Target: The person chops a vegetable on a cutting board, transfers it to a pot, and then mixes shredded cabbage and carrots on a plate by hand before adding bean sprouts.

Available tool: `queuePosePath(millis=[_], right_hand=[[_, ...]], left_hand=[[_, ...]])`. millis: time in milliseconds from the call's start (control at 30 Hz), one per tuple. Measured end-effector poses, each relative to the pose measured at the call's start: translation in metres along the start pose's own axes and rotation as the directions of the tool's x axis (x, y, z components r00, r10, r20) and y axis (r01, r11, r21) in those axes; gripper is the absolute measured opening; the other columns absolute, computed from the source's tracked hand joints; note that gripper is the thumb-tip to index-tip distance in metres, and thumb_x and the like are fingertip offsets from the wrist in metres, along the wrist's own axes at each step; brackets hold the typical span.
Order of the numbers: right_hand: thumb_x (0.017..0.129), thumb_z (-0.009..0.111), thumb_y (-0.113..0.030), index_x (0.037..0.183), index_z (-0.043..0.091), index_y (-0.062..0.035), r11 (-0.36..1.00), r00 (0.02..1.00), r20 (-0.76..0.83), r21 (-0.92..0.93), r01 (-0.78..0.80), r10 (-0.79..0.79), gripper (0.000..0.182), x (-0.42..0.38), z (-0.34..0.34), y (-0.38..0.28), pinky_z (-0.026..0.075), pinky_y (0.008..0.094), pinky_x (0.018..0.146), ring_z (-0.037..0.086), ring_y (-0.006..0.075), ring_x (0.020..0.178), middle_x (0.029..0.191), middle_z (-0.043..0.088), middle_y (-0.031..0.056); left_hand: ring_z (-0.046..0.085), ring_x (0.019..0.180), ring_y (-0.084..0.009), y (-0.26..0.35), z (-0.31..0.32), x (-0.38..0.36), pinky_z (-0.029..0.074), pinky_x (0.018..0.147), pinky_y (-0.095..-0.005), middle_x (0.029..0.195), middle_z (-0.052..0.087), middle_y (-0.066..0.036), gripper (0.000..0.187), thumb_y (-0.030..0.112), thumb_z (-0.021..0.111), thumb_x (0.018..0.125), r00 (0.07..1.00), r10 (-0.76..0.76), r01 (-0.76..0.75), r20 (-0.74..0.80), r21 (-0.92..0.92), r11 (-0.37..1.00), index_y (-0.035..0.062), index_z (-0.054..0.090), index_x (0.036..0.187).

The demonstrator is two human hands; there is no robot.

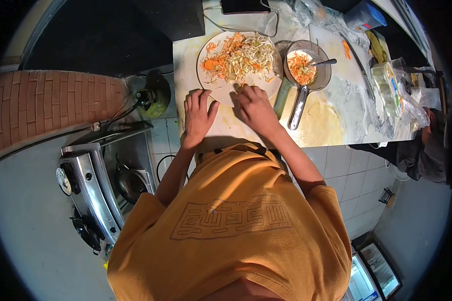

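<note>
A large round plate [225, 94] lies on the table in front of me, heaped with shredded carrot [231, 46] and bean sprouts [261, 52]. My left hand [200, 116] rests flat at the plate's lower left rim, fingers stretched out. Over the lower part of the plate, my right hand [257, 108] has its fingers drawn together, with a small orange bit at their tips that I cannot make out clearly. To the right stands a saucepan [327, 80] with its handle towards me. It holds a white and orange mixture [302, 70] and a spoon [325, 62].
Right of the saucepan lie plastic bags [409, 105], a clear plastic pack [386, 83] and a blue container [365, 17]. A black device [245, 6] with a cable sits at the table's far edge. Leftward are a gas stove [93, 175], a wok [130, 185] and a green gas cylinder [156, 103].
</note>
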State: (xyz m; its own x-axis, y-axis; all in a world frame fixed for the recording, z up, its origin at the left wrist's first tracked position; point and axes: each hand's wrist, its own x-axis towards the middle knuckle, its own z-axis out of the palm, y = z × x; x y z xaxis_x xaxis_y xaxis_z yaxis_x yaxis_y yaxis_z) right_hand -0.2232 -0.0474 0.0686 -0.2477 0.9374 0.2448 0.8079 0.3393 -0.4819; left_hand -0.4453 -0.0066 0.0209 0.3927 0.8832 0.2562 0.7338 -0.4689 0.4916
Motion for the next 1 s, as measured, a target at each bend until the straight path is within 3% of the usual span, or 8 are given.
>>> queuePosePath(millis=[33,100,167,200,533,600,833,1000], right_hand=[[0.083,0.065,-0.003,0.115,0.064,-0.0008,0.991,0.995,-0.011,0.093,-0.096,0.097,0.032,-0.005,-0.003,0.003,0.046,0.0449,0.096,0.056,0.0354,0.111,0.116,0.060,0.0156],[0.081,0.060,0.006,0.116,0.062,0.0016,0.979,0.986,-0.099,0.168,-0.119,0.137,0.036,-0.012,-0.011,0.009,0.048,0.0468,0.095,0.058,0.0407,0.109,0.116,0.058,0.0194],[0.082,0.056,0.010,0.119,0.062,0.0015,0.873,0.898,-0.067,0.274,-0.403,0.435,0.038,-0.013,-0.019,0.012,0.051,0.0451,0.093,0.060,0.0421,0.105,0.117,0.058,0.0203],[0.084,0.055,0.012,0.123,0.062,0.0001,0.874,0.889,-0.152,0.311,-0.373,0.433,0.041,-0.014,-0.018,0.014,0.052,0.0432,0.088,0.062,0.0415,0.100,0.115,0.059,0.0207],[0.088,0.059,0.010,0.124,0.064,-0.0017,0.852,0.866,-0.143,0.314,-0.420,0.479,0.038,-0.019,-0.013,0.027,0.053,0.0409,0.090,0.065,0.0374,0.102,0.110,0.062,0.0191],[0.090,0.058,0.006,0.117,0.064,0.0006,0.849,0.876,-0.170,0.381,-0.365,0.452,0.028,-0.019,-0.015,0.029,0.050,0.0482,0.091,0.061,0.0456,0.105,0.112,0.062,0.0231],[0.089,0.062,0.004,0.113,0.067,-0.0004,0.834,0.877,-0.121,0.393,-0.388,0.465,0.025,-0.016,-0.006,0.032,0.050,0.0472,0.092,0.062,0.0422,0.105,0.111,0.063,0.0209],[0.089,0.067,-0.002,0.100,0.067,0.0015,0.925,0.902,-0.205,0.109,-0.365,0.380,0.012,-0.005,0.008,0.028,0.051,0.0478,0.091,0.061,0.0417,0.101,0.104,0.062,0.0198]], left_hand=[[0.051,0.118,-0.0365,0.000,0.000,-0.001,0.040,0.101,-0.0481,0.125,0.053,-0.017,0.044,0.025,0.069,0.095,1.000,0.008,-0.008,-0.006,0.004,1.000,0.0054,0.056,0.131],[0.051,0.118,-0.0364,0.001,0.001,-0.001,0.040,0.101,-0.0480,0.125,0.053,-0.017,0.044,0.025,0.069,0.095,1.000,0.003,-0.003,-0.003,0.000,1.000,0.0054,0.056,0.131],[0.051,0.117,-0.0363,0.000,0.000,-0.001,0.040,0.101,-0.0479,0.124,0.053,-0.017,0.044,0.025,0.069,0.094,1.000,0.001,-0.001,-0.002,0.001,1.000,0.0054,0.056,0.131],[0.051,0.117,-0.0363,0.001,-0.001,0.000,0.040,0.101,-0.0478,0.124,0.053,-0.017,0.044,0.024,0.070,0.094,1.000,0.002,-0.002,-0.003,0.000,1.000,0.0053,0.056,0.131],[0.051,0.118,-0.0361,0.000,0.001,-0.001,0.040,0.101,-0.0479,0.124,0.053,-0.017,0.044,0.025,0.069,0.095,1.000,0.013,-0.013,-0.004,0.003,1.000,0.0047,0.055,0.131],[0.051,0.118,-0.0363,0.001,0.000,-0.001,0.039,0.101,-0.0480,0.124,0.053,-0.018,0.044,0.025,0.069,0.095,1.000,0.015,-0.015,-0.001,0.002,1.000,0.0045,0.055,0.131],[0.051,0.116,-0.0351,-0.003,0.004,-0.002,0.040,0.098,-0.0480,0.125,0.054,-0.016,0.045,0.030,0.069,0.095,0.999,0.023,-0.023,-0.029,0.010,1.000,0.0071,0.058,0.131],[0.051,0.117,-0.0361,0.001,0.001,-0.001,0.040,0.100,-0.0479,0.124,0.053,-0.017,0.044,0.027,0.069,0.095,1.000,0.017,-0.017,-0.014,-0.002,1.000,0.0056,0.056,0.131]])
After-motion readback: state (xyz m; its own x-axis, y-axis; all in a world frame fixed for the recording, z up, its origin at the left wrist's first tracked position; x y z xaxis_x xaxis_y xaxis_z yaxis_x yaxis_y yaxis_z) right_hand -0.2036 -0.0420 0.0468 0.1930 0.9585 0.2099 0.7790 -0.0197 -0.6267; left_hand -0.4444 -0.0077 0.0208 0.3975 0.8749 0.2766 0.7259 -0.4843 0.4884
